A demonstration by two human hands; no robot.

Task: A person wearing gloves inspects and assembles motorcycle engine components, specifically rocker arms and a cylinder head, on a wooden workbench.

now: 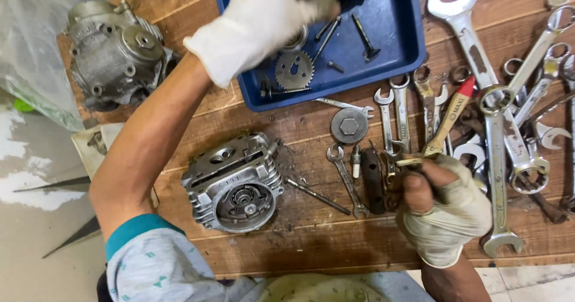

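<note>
My left hand [263, 17], in a white glove, reaches into the blue tray [398, 44] at the top and covers some of the parts there; whether it grips one is hidden. A toothed sprocket [294, 70] and two valves [365, 37] lie in the tray. My right hand [446, 209], in a worn glove, grips a small paintbrush [448, 122] with a wooden handle and red tip, near the table's front edge. A grey finned cylinder head [235, 182] sits on the wooden table between my arms.
Several spanners [497, 134] are spread over the right of the table, smaller ones [347, 179] lie in the middle. A round metal cap [349, 125] sits below the tray. Another engine casting [114, 53] stands at the top left beside a plastic bag [36, 44].
</note>
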